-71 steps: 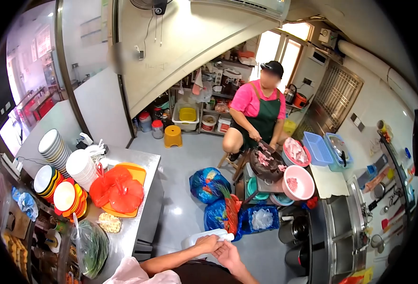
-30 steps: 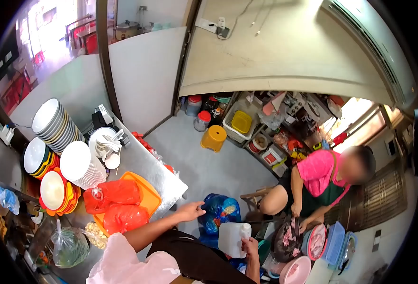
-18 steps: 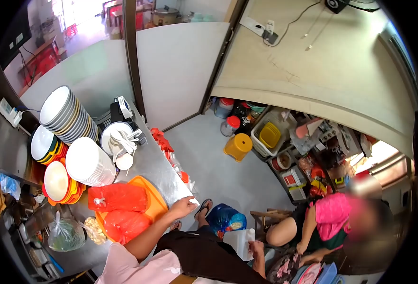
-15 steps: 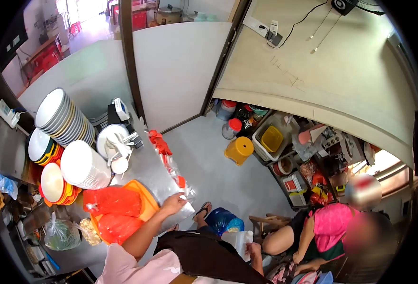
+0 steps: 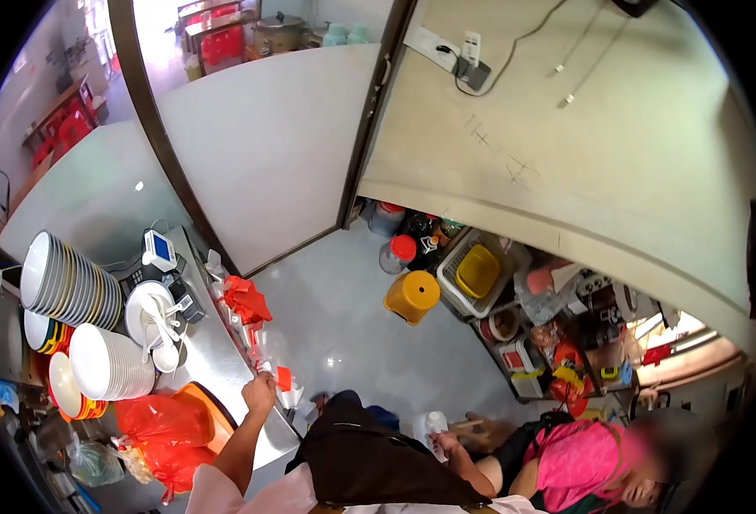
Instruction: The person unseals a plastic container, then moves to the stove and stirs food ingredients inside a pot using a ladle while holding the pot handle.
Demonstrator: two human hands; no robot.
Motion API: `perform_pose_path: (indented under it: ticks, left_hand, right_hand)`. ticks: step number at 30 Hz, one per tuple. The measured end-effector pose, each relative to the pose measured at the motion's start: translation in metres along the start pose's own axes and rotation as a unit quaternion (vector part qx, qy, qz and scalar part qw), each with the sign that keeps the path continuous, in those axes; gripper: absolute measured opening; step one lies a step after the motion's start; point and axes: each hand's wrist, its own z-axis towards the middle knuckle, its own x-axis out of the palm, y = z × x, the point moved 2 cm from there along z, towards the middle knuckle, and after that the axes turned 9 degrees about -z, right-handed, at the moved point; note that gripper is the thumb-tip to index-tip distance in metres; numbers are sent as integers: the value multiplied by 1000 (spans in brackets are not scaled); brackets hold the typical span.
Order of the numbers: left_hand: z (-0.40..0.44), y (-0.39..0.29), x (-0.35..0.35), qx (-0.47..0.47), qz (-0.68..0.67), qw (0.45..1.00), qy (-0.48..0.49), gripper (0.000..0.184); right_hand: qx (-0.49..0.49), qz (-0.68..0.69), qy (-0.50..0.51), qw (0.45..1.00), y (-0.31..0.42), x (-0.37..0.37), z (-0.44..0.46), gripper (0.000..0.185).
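Note:
My left hand (image 5: pixel 260 392) is at the counter edge, its fingers closed on the plastic bags (image 5: pixel 266 358) that hang there in a row, white and red. How much of a bag is in the fingers cannot be made out. Low in the view, in front of my dark apron (image 5: pixel 365 454), my right hand (image 5: pixel 448 442) grips a white plastic container (image 5: pixel 430 425). Left of my left arm, red plastic bags (image 5: pixel 165 433) with full contents rest in an orange tray (image 5: pixel 215 415) on the steel counter (image 5: pixel 215 343).
Stacked bowls (image 5: pixel 112 361) and plates (image 5: pixel 69 274) stand on the counter beside a white pot with ladles (image 5: pixel 157 317) and a scale (image 5: pixel 159 248). A yellow stool (image 5: pixel 412 295) stands on the floor. A person in pink (image 5: pixel 566 467) sits close by on the right, near loaded shelves (image 5: pixel 540 343).
The view has shifted, so the counter appears further left and lower. My left hand has moved along the hanging bags, away from their white end. The container in my right hand is now turned differently.

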Motion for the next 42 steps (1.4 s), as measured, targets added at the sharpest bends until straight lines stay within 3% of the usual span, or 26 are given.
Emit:
perform_pose_path:
  ticks: [5, 9, 14, 17, 21, 23, 26, 27, 29, 31, 33, 34, 35, 36, 40, 42]
  left_hand:
    - [-11, -10, 4, 5, -92, 984, -151, 10]
    - [-5, -16, 10, 26, -66, 974, -215, 9]
    - [15, -31, 1, -6, -2, 976, -216, 12]
    - [26, -31, 3, -71, 58, 979, -182, 10]
    - [38, -39, 9, -150, 99, 968, -174, 11]
    - [45, -45, 12, -224, 99, 949, -197, 12]
    - [59, -48, 29, -367, 117, 892, -237, 14]
    - [62, -51, 35, -388, 109, 882, -243, 15]
    - [66, -66, 47, -345, 72, 900, -256, 20]
    - [70, -93, 72, -420, -83, 883, -195, 25]
    - [68, -123, 107, -401, -195, 882, -154, 27]
    - [63, -135, 128, -416, -222, 875, -109, 29]
    - [55, -150, 152, -394, -202, 888, -122, 28]
    - [48, -167, 171, -439, -224, 864, -102, 29]
    - [50, -242, 237, -510, -320, 796, -68, 37]
    - [52, -267, 270, -538, -217, 814, -33, 41]
  right_hand:
    - [-3, -87, 38, 995, 92, -22, 39, 18]
    - [0, -114, 90, 989, 176, -24, 91, 18]
    - [-42, -189, 98, 976, 283, -12, 147, 20]
    - [-137, -202, 197, 950, 372, -7, 178, 24]
    - [-144, -329, 144, 922, 473, 31, 229, 26]
    - [-183, -419, 106, 883, 524, 57, 238, 26]
    - [-313, -541, 62, 778, 579, 83, 303, 29]
    - [-343, -574, 52, 742, 605, 94, 313, 30]
    - [-341, -586, 53, 733, 648, 112, 347, 30]
    - [-301, -589, 91, 745, 698, 133, 363, 29]
    - [-321, -612, 100, 716, 740, 155, 396, 40]
    - [-311, -602, 105, 728, 761, 168, 410, 36]
    - [-299, -589, 110, 743, 779, 180, 418, 33]
    - [-287, -574, 113, 758, 793, 194, 433, 29]
    - [-339, -656, -4, 674, 825, 228, 563, 37]
    - [-348, -678, -50, 645, 838, 239, 605, 41]
